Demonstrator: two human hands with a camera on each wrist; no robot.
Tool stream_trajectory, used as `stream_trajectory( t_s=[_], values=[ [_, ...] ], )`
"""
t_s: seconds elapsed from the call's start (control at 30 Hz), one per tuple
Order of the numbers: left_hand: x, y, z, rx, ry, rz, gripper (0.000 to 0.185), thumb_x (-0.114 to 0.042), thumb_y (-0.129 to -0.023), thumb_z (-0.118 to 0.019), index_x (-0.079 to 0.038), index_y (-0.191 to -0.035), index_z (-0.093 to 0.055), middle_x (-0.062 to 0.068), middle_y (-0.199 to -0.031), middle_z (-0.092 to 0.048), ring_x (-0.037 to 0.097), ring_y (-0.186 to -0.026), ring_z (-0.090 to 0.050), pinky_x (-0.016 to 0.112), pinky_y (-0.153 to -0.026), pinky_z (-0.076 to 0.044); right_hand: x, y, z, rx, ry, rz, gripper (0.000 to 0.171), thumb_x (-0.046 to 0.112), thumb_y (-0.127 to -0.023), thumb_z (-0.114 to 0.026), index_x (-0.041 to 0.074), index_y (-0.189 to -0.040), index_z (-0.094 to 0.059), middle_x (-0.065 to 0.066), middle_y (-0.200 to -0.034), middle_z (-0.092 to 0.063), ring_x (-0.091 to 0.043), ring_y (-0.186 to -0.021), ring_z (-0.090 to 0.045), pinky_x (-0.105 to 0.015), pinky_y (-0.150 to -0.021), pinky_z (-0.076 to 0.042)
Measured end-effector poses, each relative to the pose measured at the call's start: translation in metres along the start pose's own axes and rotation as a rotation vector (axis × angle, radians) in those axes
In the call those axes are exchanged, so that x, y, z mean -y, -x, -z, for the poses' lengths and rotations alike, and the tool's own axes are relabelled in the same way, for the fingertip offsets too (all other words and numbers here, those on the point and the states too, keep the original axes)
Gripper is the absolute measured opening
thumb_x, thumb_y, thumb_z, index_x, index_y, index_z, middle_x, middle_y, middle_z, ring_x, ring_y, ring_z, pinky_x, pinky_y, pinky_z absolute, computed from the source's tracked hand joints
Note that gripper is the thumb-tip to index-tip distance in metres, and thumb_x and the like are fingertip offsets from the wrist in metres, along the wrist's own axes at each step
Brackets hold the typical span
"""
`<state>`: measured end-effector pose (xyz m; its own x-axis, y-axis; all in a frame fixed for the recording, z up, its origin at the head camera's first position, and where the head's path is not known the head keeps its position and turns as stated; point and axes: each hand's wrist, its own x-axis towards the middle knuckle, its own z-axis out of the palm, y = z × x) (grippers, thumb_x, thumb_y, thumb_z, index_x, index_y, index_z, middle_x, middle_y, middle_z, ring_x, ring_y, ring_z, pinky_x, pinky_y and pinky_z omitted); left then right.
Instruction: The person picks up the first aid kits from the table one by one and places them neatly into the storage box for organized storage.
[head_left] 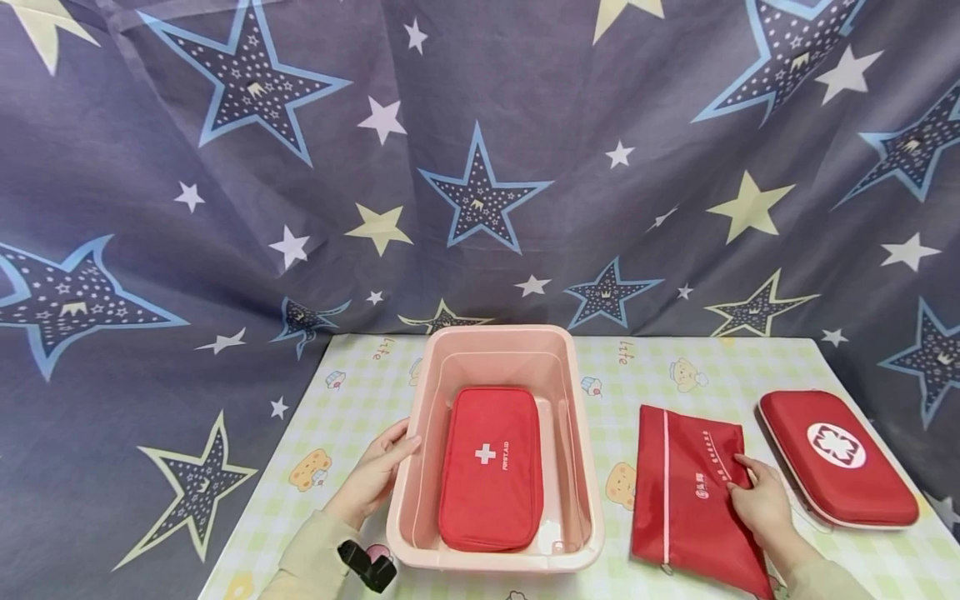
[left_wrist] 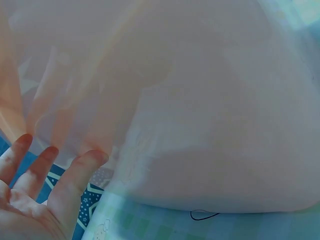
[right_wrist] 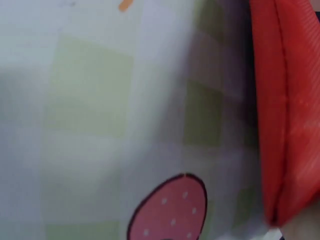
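A pink plastic bin (head_left: 587, 500) stands at the middle of the table, with a red first-aid pouch (head_left: 491, 500) marked with a white cross lying inside. My left hand (head_left: 372, 475) touches the bin's left side; one digit reaches the rim. Straight, spread fingers (left_wrist: 65, 187) meet the outer wall in the left wrist view. To the right, my right hand (head_left: 761, 500) grips the right edge of a flat red zip pouch (head_left: 693, 467) with a pale zip strip. That pouch's edge (right_wrist: 287, 115) shows above the cloth in the right wrist view; most fingers there are hidden.
A red hard-shell case (head_left: 866, 487) with a white round emblem lies at the table's right side, close to my right hand. A checked cloth (head_left: 360, 400) with cartoon prints covers the table. Behind hangs a dark star-patterned curtain (head_left: 525, 108).
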<state>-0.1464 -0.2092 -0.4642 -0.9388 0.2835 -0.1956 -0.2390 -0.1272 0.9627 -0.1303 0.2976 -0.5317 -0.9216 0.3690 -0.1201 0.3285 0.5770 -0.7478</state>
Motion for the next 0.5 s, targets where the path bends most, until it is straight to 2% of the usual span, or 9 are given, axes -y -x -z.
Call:
stream_trajectory(
  t_s=[0.3,0.37,0.43,0.5],
  values=[
    [0.0005,-0.0003,0.0001,0.002,0.003,-0.005,0.059,-0.017,-0.099,-0.046,0.003,-0.148,-0.019,0.005,-0.127,-0.054,0.014,-0.111,-0.059,0.030,-0.091,-0.051,0.0041,0.0011,-0.0030,0.022,-0.069,-0.076,0.055,-0.003,-0.085,-0.049,-0.010,-0.138,-0.035,-0.036,-0.140,-0.024,-0.050,-0.124,-0.030,-0.059,-0.102,-0.028],
    [0.0004,-0.0001,0.0001,0.005,0.005,-0.006,0.059,-0.017,-0.099,-0.046,0.003,-0.148,-0.019,0.004,-0.126,-0.054,0.014,-0.111,-0.059,0.030,-0.091,-0.051,0.0049,0.0006,-0.0026,0.031,-0.086,-0.095,0.055,-0.003,-0.086,-0.050,-0.009,-0.139,-0.034,-0.036,-0.140,-0.025,-0.048,-0.120,-0.034,-0.053,-0.095,-0.036],
    [0.0005,0.0000,0.0002,0.004,0.007,-0.007,0.059,-0.018,-0.099,-0.046,0.003,-0.148,-0.019,0.005,-0.126,-0.055,0.015,-0.111,-0.059,0.030,-0.091,-0.051,0.0063,0.0002,-0.0020,0.037,-0.106,-0.111,0.056,-0.003,-0.086,-0.050,-0.008,-0.139,-0.035,-0.036,-0.139,-0.028,-0.045,-0.115,-0.038,-0.042,-0.084,-0.042],
    [0.0006,0.0003,0.0001,-0.003,0.004,-0.007,0.059,-0.018,-0.099,-0.047,0.003,-0.147,-0.020,0.005,-0.126,-0.055,0.015,-0.111,-0.059,0.030,-0.091,-0.051,0.0072,0.0001,-0.0011,0.044,-0.118,-0.125,0.057,-0.002,-0.086,-0.051,-0.007,-0.140,-0.035,-0.036,-0.136,-0.031,-0.044,-0.109,-0.042,-0.031,-0.072,-0.042]
  ],
)
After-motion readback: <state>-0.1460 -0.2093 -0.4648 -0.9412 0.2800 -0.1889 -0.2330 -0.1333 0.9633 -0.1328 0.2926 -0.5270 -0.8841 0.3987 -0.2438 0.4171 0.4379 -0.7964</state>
